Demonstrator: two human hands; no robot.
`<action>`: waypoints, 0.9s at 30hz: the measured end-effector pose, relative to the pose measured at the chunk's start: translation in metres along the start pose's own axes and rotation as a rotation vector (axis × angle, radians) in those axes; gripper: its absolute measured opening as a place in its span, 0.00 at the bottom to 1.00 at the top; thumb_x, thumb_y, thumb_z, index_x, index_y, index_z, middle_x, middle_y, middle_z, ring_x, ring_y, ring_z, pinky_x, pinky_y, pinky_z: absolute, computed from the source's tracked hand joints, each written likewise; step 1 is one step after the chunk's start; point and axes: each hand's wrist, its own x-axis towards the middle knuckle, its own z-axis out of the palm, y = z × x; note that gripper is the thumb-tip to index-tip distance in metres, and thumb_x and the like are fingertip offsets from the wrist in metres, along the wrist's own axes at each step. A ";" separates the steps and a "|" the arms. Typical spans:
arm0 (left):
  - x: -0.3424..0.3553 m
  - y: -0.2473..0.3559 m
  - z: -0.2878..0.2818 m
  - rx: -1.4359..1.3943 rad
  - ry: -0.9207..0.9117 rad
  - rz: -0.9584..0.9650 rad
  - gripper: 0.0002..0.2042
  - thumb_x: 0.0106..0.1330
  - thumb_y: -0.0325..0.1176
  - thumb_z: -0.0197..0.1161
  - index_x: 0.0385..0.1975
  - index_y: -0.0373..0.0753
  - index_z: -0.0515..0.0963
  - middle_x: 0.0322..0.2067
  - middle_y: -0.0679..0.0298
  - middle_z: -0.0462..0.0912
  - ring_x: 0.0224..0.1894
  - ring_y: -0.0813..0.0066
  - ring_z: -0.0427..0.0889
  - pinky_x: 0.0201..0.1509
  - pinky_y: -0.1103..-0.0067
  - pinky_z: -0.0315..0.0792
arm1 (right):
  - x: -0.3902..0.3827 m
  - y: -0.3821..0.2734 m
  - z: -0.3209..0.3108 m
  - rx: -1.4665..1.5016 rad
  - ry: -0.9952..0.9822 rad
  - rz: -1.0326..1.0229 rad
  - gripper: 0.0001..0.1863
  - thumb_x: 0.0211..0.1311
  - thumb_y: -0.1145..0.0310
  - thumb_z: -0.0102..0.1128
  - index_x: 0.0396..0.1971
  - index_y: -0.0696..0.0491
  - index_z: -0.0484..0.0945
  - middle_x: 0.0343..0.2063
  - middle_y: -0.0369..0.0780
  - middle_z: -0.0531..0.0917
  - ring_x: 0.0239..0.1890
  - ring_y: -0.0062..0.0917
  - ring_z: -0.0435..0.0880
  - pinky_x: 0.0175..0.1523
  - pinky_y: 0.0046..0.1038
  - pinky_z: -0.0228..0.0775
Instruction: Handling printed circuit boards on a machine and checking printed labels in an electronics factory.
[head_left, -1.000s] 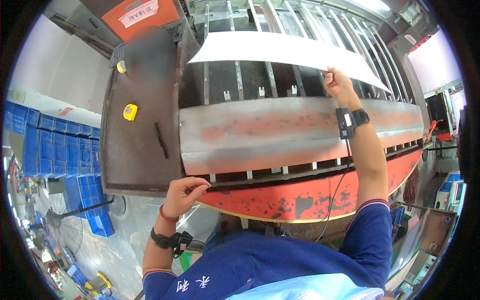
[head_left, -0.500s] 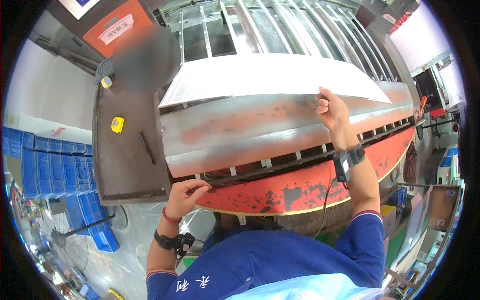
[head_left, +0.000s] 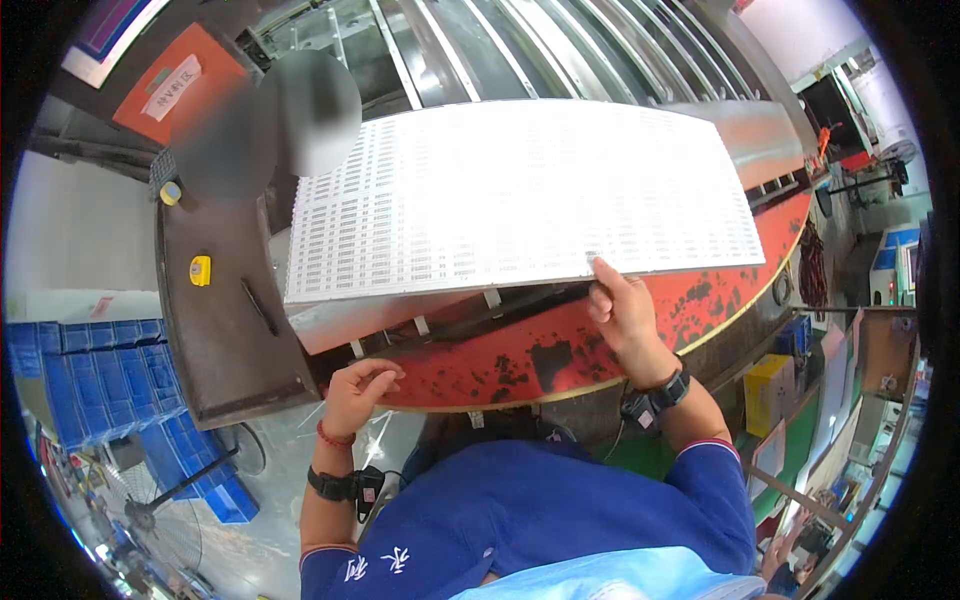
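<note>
"What are your hands doing?"

"My left hand is curling loosely over the red-edged counter; whether it's gripping anything, I can't tell. My right hand is pinching the white printed panel by its near edge."

"And the panel?"

"It's spreading above that counter. A yellow tape measure is lying on the brown side counter; metal rails are running beyond."

White panel patterned in grey rows; red ledge blotched black; blue bins

A single head-worn fisheye looks down and forward — near, wide — over both hands.
</note>
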 end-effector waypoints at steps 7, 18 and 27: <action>0.001 -0.010 0.016 -0.185 0.119 -0.099 0.12 0.62 0.29 0.50 0.43 0.30 0.72 0.34 0.54 0.79 0.28 0.74 0.78 0.34 0.79 0.74 | -0.019 0.037 -0.036 0.132 0.047 0.104 0.04 0.59 0.69 0.55 0.27 0.52 0.71 0.15 0.29 0.67 0.13 0.12 0.61 0.16 0.16 0.52; 0.028 -0.027 0.029 -0.761 0.164 -0.098 0.09 0.65 0.33 0.51 0.37 0.36 0.74 0.32 0.59 0.81 0.26 0.71 0.79 0.26 0.79 0.72 | -0.029 0.068 -0.060 0.085 -0.059 0.128 0.08 0.61 0.67 0.52 0.32 0.57 0.70 0.21 0.32 0.70 0.15 0.13 0.63 0.18 0.16 0.54; 0.030 -0.041 0.025 -0.703 0.148 -0.094 0.09 0.64 0.33 0.53 0.36 0.35 0.75 0.32 0.56 0.81 0.22 0.74 0.79 0.23 0.82 0.71 | -0.043 0.105 -0.069 0.186 -0.066 -0.058 0.08 0.62 0.71 0.49 0.36 0.59 0.72 0.36 0.38 0.78 0.18 0.14 0.69 0.22 0.16 0.62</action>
